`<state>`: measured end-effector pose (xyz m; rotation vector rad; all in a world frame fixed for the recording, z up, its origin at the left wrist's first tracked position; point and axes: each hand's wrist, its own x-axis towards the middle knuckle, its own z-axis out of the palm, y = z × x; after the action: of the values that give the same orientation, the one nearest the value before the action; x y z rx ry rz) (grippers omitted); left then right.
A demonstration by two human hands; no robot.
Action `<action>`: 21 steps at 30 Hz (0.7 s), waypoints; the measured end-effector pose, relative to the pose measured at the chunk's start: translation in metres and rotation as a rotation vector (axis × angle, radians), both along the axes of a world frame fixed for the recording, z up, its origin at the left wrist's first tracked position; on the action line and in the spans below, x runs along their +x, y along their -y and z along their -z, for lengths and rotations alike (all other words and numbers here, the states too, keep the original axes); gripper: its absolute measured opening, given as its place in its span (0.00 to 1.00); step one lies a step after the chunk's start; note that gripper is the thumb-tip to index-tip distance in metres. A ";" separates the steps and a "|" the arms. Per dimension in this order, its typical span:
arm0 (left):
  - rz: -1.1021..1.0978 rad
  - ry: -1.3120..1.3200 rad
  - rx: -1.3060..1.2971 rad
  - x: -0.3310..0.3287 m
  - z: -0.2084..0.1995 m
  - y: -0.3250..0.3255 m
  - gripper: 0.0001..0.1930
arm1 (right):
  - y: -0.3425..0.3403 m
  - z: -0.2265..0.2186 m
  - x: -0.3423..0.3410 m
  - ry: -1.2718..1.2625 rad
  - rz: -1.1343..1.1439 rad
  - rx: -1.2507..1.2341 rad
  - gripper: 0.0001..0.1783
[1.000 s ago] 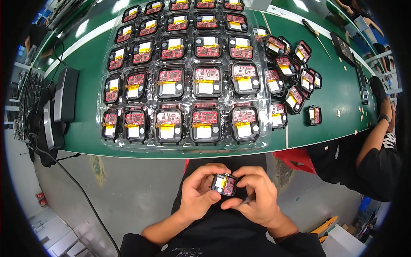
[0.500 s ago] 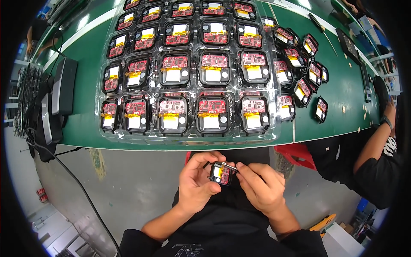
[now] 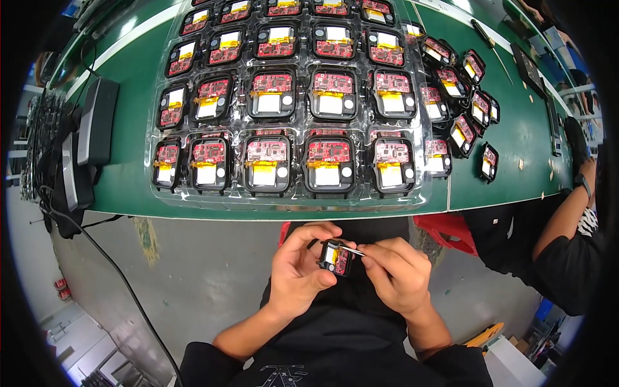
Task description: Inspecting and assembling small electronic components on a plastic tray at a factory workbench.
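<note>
Over my lap, my left hand (image 3: 300, 266) grips a small watch case (image 3: 336, 259) by its edges, thumb on the near side and fingers on the far side. The black case is tilted, with its inside up: a red circuit board, yellow tape and a white battery. My right hand (image 3: 401, 273) pinches slim metal tweezers (image 3: 352, 250) between thumb and fingers. Their tip reaches the case's far edge; whether it touches a part there is too small to tell.
A clear plastic tray (image 3: 235, 201) full of similar open watch cases lies on the green table (image 3: 412, 214). More cases (image 3: 461, 135) are heaped right of it, near a screwdriver (image 3: 482, 33). Grey boxes (image 3: 98, 122) stand at left. A co-worker's arm (image 3: 567, 222) is at right.
The tweezers' angle on the case has shifted slightly, and their tip now looks thinner. Both hands keep hold. The table and tray sit slightly higher in the picture.
</note>
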<state>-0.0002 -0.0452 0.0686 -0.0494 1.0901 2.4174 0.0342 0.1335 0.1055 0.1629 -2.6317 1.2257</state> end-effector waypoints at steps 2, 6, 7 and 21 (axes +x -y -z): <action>0.010 -0.001 -0.007 0.000 0.001 0.001 0.33 | 0.001 0.004 0.001 -0.041 0.015 0.012 0.12; 0.002 0.008 -0.008 0.001 0.002 0.001 0.33 | 0.004 0.006 0.003 -0.050 0.035 0.039 0.13; 0.012 0.020 0.037 0.001 0.004 0.003 0.33 | 0.004 0.006 0.002 -0.057 0.040 0.042 0.13; -0.018 0.034 -0.029 0.004 0.001 0.000 0.32 | 0.002 0.013 0.005 -0.175 -0.005 0.250 0.17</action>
<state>0.0042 -0.0448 0.0674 -0.1107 1.1142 2.4080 0.0393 0.1319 0.0929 0.3053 -2.6203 0.8377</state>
